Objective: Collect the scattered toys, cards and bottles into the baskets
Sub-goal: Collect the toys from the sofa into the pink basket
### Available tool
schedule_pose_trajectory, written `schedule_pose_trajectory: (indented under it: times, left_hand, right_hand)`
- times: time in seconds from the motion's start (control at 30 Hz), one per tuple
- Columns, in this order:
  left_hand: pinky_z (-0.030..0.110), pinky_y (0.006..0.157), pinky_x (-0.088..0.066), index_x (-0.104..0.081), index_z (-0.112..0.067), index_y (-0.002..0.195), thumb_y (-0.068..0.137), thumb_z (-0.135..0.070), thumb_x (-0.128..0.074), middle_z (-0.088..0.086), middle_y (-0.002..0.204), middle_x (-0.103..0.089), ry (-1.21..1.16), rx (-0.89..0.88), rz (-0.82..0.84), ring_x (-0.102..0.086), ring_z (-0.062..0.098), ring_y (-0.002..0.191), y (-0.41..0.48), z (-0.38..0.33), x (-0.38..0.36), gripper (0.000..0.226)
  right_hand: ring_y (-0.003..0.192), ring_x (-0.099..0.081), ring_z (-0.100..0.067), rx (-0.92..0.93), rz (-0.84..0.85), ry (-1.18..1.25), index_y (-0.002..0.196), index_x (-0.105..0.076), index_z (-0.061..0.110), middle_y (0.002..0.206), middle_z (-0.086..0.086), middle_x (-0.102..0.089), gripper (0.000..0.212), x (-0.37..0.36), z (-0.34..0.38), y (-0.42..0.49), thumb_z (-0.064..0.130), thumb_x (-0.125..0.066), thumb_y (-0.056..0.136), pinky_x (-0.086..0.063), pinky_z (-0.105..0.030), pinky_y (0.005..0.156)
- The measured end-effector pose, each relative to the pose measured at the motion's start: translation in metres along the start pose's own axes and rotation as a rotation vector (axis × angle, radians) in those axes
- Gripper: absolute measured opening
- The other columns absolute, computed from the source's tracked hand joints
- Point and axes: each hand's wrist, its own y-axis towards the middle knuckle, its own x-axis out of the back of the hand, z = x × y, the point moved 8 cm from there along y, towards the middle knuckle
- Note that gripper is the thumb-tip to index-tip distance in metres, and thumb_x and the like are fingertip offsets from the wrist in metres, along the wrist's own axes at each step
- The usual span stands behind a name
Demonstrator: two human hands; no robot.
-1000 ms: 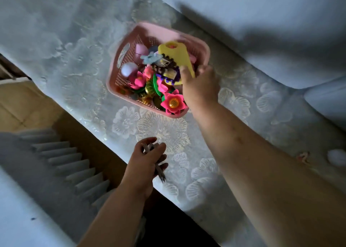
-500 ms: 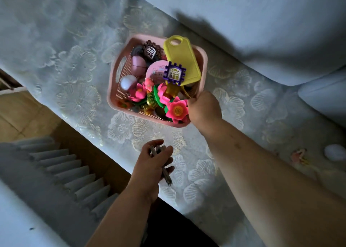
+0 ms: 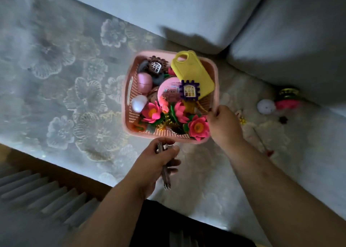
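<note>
Pink basket [image 3: 129, 89] rim in right grip [image 3: 223, 126]; left grip [image 3: 157, 164] around cards [image 3: 165, 173].

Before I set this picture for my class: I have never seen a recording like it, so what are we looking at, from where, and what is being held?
One camera worn on a person's head looks down at two bare hands. A pink plastic lattice basket sits on a pale flower-patterned cloth, full of toys, among them a yellow plastic board and pink plastic flowers. The right hand grips the basket's near corner. The left hand holds a bundle of thin grey sticks; what they are is unclear. Small blurred toys lie scattered to the right.
</note>
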Motion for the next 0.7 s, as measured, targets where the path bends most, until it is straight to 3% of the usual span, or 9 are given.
schedule_pose_trajectory:
  times: [0.07, 0.13, 0.2, 0.27, 0.33, 0.43, 0.57, 0.63, 0.7]
  left_hand:
    - [0.044, 0.079, -0.056, -0.061, -0.017, 0.111, 0.089, -0.014, -0.067, 0.011, 0.099, -0.066, 0.082, 0.004, 0.002, -0.069, 0.027, 0.084, 0.006, 0.008, -0.02, 0.022]
    - [0.044, 0.079, -0.058, -0.063, -0.02, 0.109, 0.088, -0.015, -0.069, 0.01, 0.101, -0.065, 0.148, 0.008, 0.008, -0.069, 0.027, 0.086, 0.01, 0.016, -0.039, 0.022]
    - [0.047, 0.082, -0.057, -0.061, -0.02, 0.11, 0.089, -0.014, -0.068, 0.008, 0.1, -0.064, 0.178, 0.011, 0.019, -0.068, 0.028, 0.087, 0.013, 0.024, -0.057, 0.023]
    - [0.051, 0.085, -0.054, -0.057, -0.017, 0.11, 0.089, -0.011, -0.067, 0.009, 0.098, -0.063, 0.182, 0.0, -0.012, -0.067, 0.029, 0.086, 0.018, 0.03, -0.075, 0.024]
    - [0.054, 0.087, -0.053, -0.054, -0.015, 0.105, 0.09, -0.008, -0.065, 0.009, 0.095, -0.061, 0.168, -0.059, -0.084, -0.064, 0.03, 0.084, 0.022, 0.031, -0.083, 0.02]
    - [0.05, 0.083, -0.054, -0.057, -0.019, 0.099, 0.09, -0.005, -0.064, 0.006, 0.091, -0.061, 0.187, -0.133, -0.154, -0.064, 0.028, 0.083, 0.024, 0.035, -0.091, 0.018]
    - [0.046, 0.078, -0.055, -0.054, -0.017, 0.098, 0.088, -0.002, -0.064, 0.007, 0.088, -0.062, 0.221, -0.157, -0.15, -0.064, 0.026, 0.078, 0.026, 0.049, -0.114, 0.02]
    - [0.044, 0.076, -0.055, -0.054, -0.016, 0.096, 0.085, -0.004, -0.07, 0.008, 0.087, -0.062, 0.244, -0.151, -0.128, -0.063, 0.026, 0.079, 0.027, 0.055, -0.127, 0.023]
    - [0.04, 0.072, -0.057, -0.056, -0.02, 0.094, 0.076, -0.015, -0.077, 0.007, 0.087, -0.063, 0.288, -0.132, -0.094, -0.064, 0.026, 0.08, 0.031, 0.062, -0.146, 0.028]
  right_hand:
    - [0.065, -0.054, -0.02, 0.001, 0.041, 0.087, 0.087, -0.052, 0.014, 0.069, 0.005, -0.053, 0.015, 0.006, -0.024, -0.008, 0.025, -0.048, 0.097, -0.032, -0.027, 0.049]
    - [0.079, -0.059, -0.016, -0.017, 0.07, 0.209, 0.101, -0.059, 0.017, 0.084, 0.006, -0.062, 0.018, 0.011, -0.054, -0.018, 0.031, -0.047, 0.098, -0.041, -0.027, 0.063]
    - [0.089, -0.057, -0.012, -0.058, -0.007, 0.254, 0.112, -0.062, 0.019, 0.094, 0.006, -0.061, 0.024, 0.024, -0.092, -0.028, 0.034, -0.049, 0.098, -0.039, -0.026, 0.075]
    - [0.094, -0.059, -0.022, -0.093, -0.157, 0.135, 0.11, -0.065, 0.013, 0.097, -0.004, -0.063, 0.02, 0.044, -0.145, -0.034, 0.023, -0.054, 0.096, -0.042, -0.03, 0.081]
    - [0.101, -0.056, -0.036, -0.195, -0.195, -0.038, 0.111, -0.065, 0.008, 0.102, -0.015, -0.065, 0.022, 0.051, -0.197, -0.035, 0.011, -0.058, 0.09, -0.043, -0.041, 0.089]
    - [0.1, -0.054, -0.042, -0.32, -0.187, -0.097, 0.11, -0.065, 0.009, 0.105, -0.022, -0.058, 0.027, 0.056, -0.247, -0.029, 0.01, -0.064, 0.083, -0.044, -0.047, 0.088]
    - [0.1, -0.055, -0.035, -0.226, 0.024, -0.138, 0.1, -0.06, 0.008, 0.106, -0.017, -0.058, 0.02, 0.044, -0.264, -0.006, 0.016, -0.067, 0.083, -0.041, -0.038, 0.088]
    - [0.092, -0.059, -0.029, -0.232, 0.064, -0.037, 0.094, -0.059, 0.01, 0.1, -0.012, -0.064, 0.012, 0.046, -0.262, 0.0, 0.018, -0.064, 0.086, -0.043, -0.033, 0.08]
    - [0.086, -0.063, -0.027, -0.298, -0.043, 0.162, 0.095, -0.059, 0.013, 0.095, -0.009, -0.067, 0.012, 0.063, -0.266, 0.007, 0.018, -0.064, 0.086, -0.05, -0.035, 0.077]
